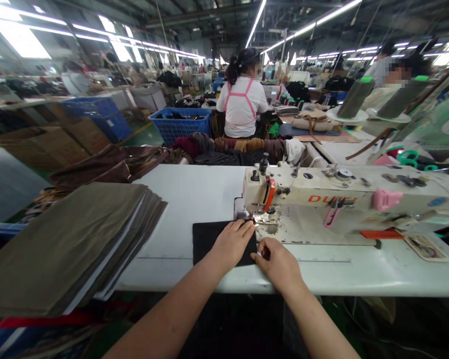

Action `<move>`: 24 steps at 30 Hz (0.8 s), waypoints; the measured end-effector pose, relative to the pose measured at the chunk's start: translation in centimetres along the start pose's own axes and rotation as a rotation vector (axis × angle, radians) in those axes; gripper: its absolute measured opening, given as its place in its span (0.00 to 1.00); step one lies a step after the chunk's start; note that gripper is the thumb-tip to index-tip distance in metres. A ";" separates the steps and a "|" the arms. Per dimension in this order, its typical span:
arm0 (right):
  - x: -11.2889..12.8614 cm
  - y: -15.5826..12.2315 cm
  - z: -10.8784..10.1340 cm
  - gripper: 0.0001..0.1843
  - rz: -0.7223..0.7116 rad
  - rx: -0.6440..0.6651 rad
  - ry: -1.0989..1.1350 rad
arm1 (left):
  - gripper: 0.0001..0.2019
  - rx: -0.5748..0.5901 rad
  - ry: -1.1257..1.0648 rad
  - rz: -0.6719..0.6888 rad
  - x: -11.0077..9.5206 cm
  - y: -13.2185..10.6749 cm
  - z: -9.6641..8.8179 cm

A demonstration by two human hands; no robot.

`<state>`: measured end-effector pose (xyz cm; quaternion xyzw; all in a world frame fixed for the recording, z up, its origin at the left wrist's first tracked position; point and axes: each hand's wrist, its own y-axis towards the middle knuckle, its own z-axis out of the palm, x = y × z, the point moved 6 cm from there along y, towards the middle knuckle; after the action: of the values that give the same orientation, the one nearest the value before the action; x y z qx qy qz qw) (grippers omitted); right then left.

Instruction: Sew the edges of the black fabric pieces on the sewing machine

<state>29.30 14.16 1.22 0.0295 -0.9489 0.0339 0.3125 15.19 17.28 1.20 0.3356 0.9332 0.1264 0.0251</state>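
Note:
A black piece of fabric (205, 242) lies on the white sewing table (168, 239), its far right corner by the presser foot of the sewing machine (284, 194). My left hand (233, 242) rests flat on the fabric, fingers stretched toward the needle area. At the fabric's right edge, my right hand (276, 259) is closed, thumb and forefinger pinching that edge. The needle tip is too small to make out behind my left fingertips.
A stack of olive-brown fabric panels (67, 234) overhangs the table's left side. Bundled cloth (242, 149) lies beyond the far edge, near a blue basket (183, 124). A person (242, 104) sits ahead, facing away. Thread cones (355, 99) stand at right.

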 end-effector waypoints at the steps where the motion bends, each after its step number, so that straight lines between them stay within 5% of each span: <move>1: -0.1 0.0 0.0 0.10 0.002 -0.002 -0.001 | 0.20 -0.004 -0.001 0.005 0.0 0.0 0.0; 13: -0.1 -0.2 0.1 0.10 -0.031 -0.065 -0.005 | 0.21 -0.043 -0.041 -0.007 0.3 0.1 -0.1; 17: 0.1 -0.7 0.3 0.23 -0.140 -0.110 -0.026 | 0.20 -0.059 -0.056 -0.024 0.4 -0.1 -0.2; 24: 0.2 -0.8 0.5 0.19 -0.338 -0.207 -0.104 | 0.19 -0.011 -0.053 -0.031 0.5 0.3 -0.2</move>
<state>28.89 13.32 0.98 0.1579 -0.9437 -0.1182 0.2655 14.94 17.80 1.46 0.3243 0.9365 0.1224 0.0538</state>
